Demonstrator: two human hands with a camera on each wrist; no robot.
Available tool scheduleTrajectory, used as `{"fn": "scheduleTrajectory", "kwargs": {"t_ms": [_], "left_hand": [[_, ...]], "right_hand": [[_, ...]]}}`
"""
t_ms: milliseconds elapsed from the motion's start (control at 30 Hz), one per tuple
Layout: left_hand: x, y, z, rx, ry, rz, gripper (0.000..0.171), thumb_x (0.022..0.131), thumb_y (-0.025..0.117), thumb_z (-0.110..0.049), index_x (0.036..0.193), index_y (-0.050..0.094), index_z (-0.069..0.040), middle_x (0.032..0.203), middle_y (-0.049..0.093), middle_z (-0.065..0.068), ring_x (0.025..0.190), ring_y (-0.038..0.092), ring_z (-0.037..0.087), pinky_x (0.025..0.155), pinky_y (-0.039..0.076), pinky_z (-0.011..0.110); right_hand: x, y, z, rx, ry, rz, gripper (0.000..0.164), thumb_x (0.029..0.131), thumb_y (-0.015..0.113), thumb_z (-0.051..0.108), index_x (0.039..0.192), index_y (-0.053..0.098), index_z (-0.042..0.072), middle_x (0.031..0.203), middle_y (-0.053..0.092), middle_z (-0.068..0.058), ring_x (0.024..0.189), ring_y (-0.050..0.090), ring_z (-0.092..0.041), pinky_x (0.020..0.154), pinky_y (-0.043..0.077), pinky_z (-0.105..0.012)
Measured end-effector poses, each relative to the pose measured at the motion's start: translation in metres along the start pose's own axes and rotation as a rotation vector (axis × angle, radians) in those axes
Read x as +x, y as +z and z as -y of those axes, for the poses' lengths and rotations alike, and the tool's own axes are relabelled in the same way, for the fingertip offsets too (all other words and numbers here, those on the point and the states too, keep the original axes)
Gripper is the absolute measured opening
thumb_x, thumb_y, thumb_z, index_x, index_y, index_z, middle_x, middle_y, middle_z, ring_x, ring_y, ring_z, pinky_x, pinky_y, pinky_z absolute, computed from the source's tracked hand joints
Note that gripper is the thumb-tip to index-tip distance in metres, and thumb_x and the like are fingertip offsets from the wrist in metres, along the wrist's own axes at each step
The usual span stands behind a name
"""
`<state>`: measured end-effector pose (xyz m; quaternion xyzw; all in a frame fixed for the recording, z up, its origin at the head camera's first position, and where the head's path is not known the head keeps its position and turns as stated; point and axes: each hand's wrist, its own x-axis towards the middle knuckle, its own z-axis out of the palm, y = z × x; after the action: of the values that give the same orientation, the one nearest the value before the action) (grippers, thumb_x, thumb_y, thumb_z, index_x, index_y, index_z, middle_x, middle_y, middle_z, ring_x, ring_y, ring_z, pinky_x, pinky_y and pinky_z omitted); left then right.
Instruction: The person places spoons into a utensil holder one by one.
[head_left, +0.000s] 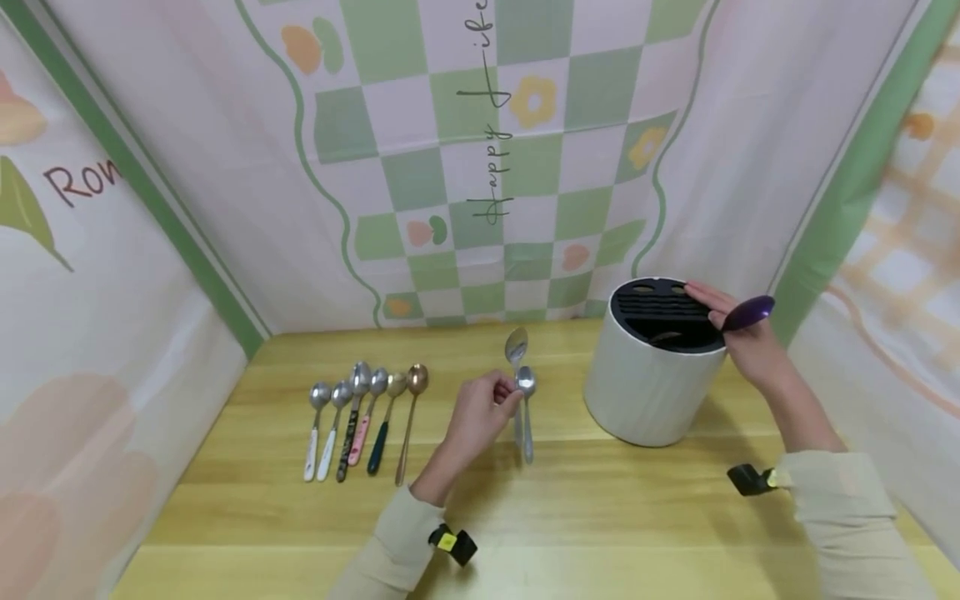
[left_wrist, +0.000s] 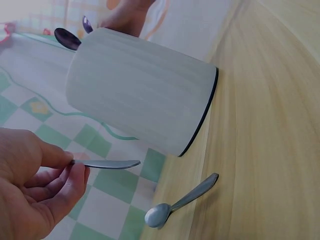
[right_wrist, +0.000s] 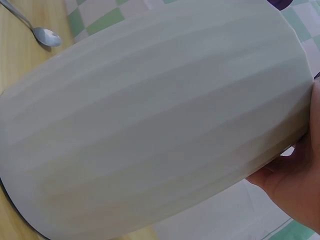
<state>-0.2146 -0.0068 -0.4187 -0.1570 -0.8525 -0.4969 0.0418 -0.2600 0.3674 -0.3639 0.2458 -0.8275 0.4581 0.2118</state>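
Metal spoon (head_left: pixel 516 343) pinched between thumb and fingers of the left hand (head_left: pixel 480 408), raised above the wooden table (head_left: pixel 600 517) — a second spoon (head_left: pixel 527 382) lies nearby; right hand (head_left: pixel 752 357), fingers extended, touches the white holder's (head_left: pixel 645 396) rim.

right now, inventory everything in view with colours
table: one, light wood, foreground
patterned cloth: count unclear, mostly white, green, behind table
spoon row: six, silver, gold and copper bowls, table's left
holder: one, off-white, black top, table's right
holder spoons: two visible, dark, in top
loose spoon: one, silver, left of holder
held spoon: one, silver, near loose spoon
wrist cameras: two, black, at wrists
sleeves: two, beige, forearms
left hand: one, pinching held spoon
right hand: one, at holder rim
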Motion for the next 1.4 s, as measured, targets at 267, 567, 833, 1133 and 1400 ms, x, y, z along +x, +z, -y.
{"fn": "scheduleTrajectory", "kwargs": {"t_ms": [267,567,833,1133,1400], "left_hand": [[0.003,0.001,-0.003,-0.015,-0.002,-0.006,0.010,0.092,0.069,-0.007,0.098,0.068,0.002,0.087,0.070,0.011,0.069,0.063,0.007,0.060,0.055,0.015],[0.006,0.002,-0.008,-0.019,0.048,-0.003,0.007,0.092,0.068,-0.005,0.098,0.067,0.000,0.089,0.070,0.010,0.074,0.064,0.010,0.063,0.055,0.014],[0.009,0.004,-0.014,-0.003,0.085,-0.011,0.006,0.093,0.069,-0.008,0.096,0.067,-0.003,0.087,0.070,0.007,0.074,0.064,0.008,0.064,0.055,0.014],[0.012,0.006,-0.020,0.032,0.132,-0.033,0.006,0.093,0.069,-0.008,0.095,0.067,-0.002,0.087,0.070,0.008,0.073,0.064,0.009,0.064,0.054,0.012],[0.018,0.007,-0.034,0.005,0.172,-0.038,0.008,0.093,0.068,-0.008,0.096,0.066,-0.001,0.087,0.071,0.010,0.073,0.066,0.011,0.064,0.055,0.012]], "right_hand": [[0.000,-0.001,0.004,0.021,0.016,-0.006,0.040,0.102,0.043,-0.002,0.140,0.053,0.000,0.138,0.050,0.032,0.128,0.039,0.016,0.106,0.025,0.001],[0.001,0.000,0.002,0.012,0.026,0.000,0.039,0.102,0.043,-0.001,0.140,0.052,0.000,0.138,0.048,0.032,0.128,0.038,0.016,0.106,0.024,0.000],[0.000,-0.001,0.002,-0.005,0.030,0.003,0.039,0.103,0.043,0.001,0.140,0.052,-0.001,0.138,0.046,0.033,0.128,0.036,0.016,0.106,0.023,0.000],[-0.001,0.000,0.002,-0.024,0.030,0.008,0.037,0.103,0.043,0.003,0.139,0.052,-0.003,0.139,0.045,0.033,0.129,0.034,0.017,0.106,0.022,-0.001],[0.000,0.000,0.002,-0.015,0.012,-0.003,0.036,0.103,0.043,0.001,0.137,0.053,-0.004,0.138,0.047,0.032,0.129,0.036,0.016,0.106,0.023,-0.001]]}}
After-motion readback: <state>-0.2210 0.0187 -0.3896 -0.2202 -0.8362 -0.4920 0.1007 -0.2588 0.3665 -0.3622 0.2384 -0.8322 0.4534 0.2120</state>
